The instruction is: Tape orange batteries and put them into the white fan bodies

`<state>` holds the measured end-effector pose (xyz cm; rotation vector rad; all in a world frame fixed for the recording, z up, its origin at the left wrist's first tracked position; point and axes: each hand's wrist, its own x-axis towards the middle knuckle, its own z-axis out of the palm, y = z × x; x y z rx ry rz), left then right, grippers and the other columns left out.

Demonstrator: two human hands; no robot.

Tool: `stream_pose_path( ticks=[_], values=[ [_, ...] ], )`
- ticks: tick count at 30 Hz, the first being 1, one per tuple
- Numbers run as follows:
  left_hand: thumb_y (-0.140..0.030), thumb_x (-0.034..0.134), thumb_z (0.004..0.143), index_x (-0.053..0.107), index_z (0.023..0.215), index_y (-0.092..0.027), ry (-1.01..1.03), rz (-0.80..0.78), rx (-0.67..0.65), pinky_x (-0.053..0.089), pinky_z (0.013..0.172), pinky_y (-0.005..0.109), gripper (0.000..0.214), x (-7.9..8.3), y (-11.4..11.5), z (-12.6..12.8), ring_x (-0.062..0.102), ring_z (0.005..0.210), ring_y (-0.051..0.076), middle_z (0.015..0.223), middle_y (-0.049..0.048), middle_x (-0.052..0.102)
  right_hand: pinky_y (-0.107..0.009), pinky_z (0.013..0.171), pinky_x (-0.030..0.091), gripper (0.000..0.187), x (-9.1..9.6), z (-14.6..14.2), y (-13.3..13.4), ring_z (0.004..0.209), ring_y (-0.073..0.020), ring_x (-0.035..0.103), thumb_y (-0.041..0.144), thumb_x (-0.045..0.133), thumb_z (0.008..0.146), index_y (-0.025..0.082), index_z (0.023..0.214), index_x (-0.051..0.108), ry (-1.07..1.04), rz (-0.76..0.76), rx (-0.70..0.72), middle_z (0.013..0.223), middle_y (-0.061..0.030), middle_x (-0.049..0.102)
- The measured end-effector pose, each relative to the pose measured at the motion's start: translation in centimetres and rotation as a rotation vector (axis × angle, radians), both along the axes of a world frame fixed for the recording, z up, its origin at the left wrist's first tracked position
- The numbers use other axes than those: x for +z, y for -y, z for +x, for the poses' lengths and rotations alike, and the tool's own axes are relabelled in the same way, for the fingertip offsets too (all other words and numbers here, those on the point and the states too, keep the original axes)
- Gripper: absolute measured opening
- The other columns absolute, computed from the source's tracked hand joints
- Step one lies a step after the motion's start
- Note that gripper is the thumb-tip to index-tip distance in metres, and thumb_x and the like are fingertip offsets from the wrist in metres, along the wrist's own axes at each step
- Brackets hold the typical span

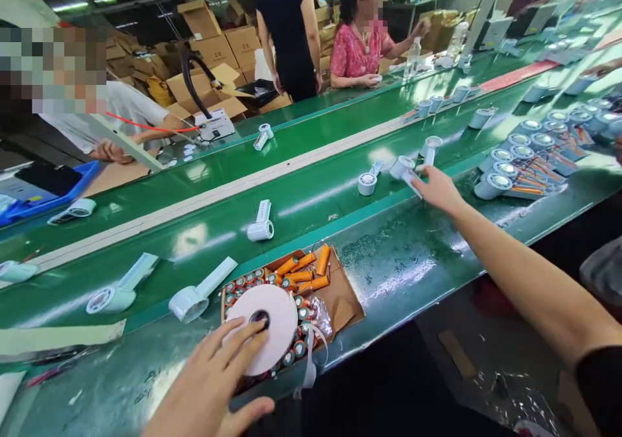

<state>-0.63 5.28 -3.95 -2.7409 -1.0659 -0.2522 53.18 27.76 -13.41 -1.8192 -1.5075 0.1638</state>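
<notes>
Pale-blue casing, its handle pinched in the right hand, beyond and to the right of the cardboard box.
The left hand, fingers spread, lies over the white roll atop the box's batteries; clustered casings of similar shape stand farther right of the box on the worktop.

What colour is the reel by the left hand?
White, with a dark centre: the reel, best seen in the head view.
</notes>
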Motion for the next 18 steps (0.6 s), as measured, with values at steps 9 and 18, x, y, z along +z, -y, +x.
stream_pose_path(
  ticks=[9,18],
  values=[
    [-0.012,0.068,0.087,0.051,0.143,-0.02,0.159,0.127,0.169,0.05,0.106,0.055,0.06,-1.8,3.2,2.0,0.055,0.131,0.038,0.12,0.0134,0.072,-0.022,0.055,0.047,0.042,4.6,-19.8,16.4,0.058,-0.0122,0.06,0.055,0.057,0.1,0.019,0.118,0.067,-0.593,-0.517,1.107,0.072,0.0014,0.071],
    [-0.022,0.071,0.087,0.048,0.147,-0.036,0.455,0.158,0.316,0.044,0.112,0.07,0.066,-2.9,2.7,0.4,0.046,0.143,0.042,0.126,0.0092,0.064,-0.021,0.05,0.034,0.037,2.9,-23.7,23.5,0.051,-0.0083,0.05,0.048,0.063,0.097,0.019,0.076,0.072,-0.376,-0.647,1.647,0.062,0.0029,0.066]
  ],
)
